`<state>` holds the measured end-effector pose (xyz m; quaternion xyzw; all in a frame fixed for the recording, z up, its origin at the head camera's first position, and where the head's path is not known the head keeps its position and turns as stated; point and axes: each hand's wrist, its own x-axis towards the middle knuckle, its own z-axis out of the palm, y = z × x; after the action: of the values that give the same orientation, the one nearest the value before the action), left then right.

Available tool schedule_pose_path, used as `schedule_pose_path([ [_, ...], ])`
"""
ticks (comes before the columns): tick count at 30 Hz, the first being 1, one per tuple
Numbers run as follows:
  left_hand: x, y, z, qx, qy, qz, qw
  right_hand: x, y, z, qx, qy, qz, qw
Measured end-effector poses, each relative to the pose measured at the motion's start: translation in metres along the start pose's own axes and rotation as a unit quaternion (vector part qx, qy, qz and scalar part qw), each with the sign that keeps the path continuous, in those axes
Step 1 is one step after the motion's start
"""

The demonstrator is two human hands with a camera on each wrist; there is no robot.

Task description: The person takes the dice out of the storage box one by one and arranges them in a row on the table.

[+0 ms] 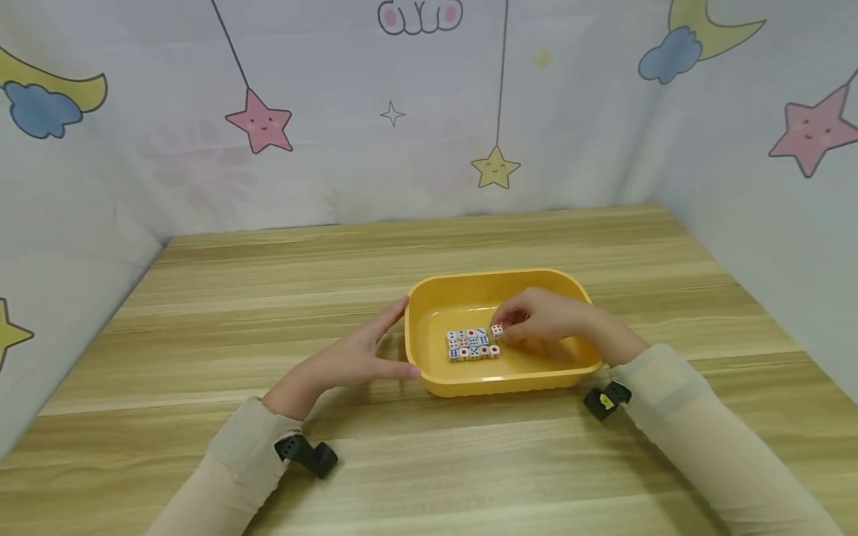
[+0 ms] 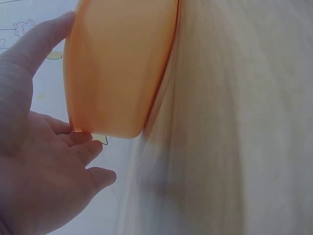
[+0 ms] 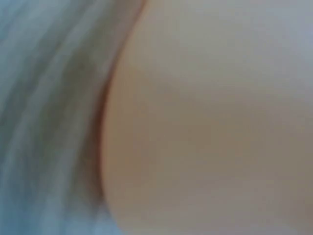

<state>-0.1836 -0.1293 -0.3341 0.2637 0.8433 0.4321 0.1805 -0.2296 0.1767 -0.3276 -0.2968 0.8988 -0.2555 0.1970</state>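
Observation:
A yellow plastic tray [image 1: 523,383] lies on the table. In its left half several white dice [image 1: 473,346] with coloured dots sit close together in rows. Inside the tray, my right hand [image 1: 546,316] pinches one die [image 1: 497,330] between thumb and fingers, just right of the back row. My left hand [image 1: 358,357] spreads around the tray's left end, thumb at the front corner and fingers toward the back one. The left wrist view shows its fingertips [image 2: 80,137] touching the tray's outer wall [image 2: 120,68]. The right wrist view is blurred and shows only the tray's wall [image 3: 205,137] up close.
A wood-grain table [image 1: 268,298] extends around the tray. Behind it and at both sides hangs a white cloth [image 1: 402,171] printed with stars, moons and clouds. Each wrist carries a small black camera [image 1: 308,454] on a strap.

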Motion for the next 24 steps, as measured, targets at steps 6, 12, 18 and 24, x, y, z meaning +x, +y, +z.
schedule_pose_path([
  [6, 0.002, -0.005, 0.0, 0.004, 0.002, 0.002, 1.0, -0.011, 0.0, -0.012, 0.002, 0.024, -0.012, 1.0],
  [12, 0.004, -0.01, 0.001, 0.009, 0.004, -0.005, 0.9999, -0.029, 0.006, -0.03, 0.004, 0.048, 0.008, 0.999],
  [18, 0.004, -0.009, 0.001, 0.008, 0.005, -0.009, 0.9999, -0.047, 0.014, -0.047, 0.02, 0.075, 0.031, 0.997],
  [24, 0.003, -0.01, 0.001, 0.013, 0.008, -0.007, 0.9999, -0.063, 0.02, -0.058, 0.03, 0.096, 0.063, 0.993],
])
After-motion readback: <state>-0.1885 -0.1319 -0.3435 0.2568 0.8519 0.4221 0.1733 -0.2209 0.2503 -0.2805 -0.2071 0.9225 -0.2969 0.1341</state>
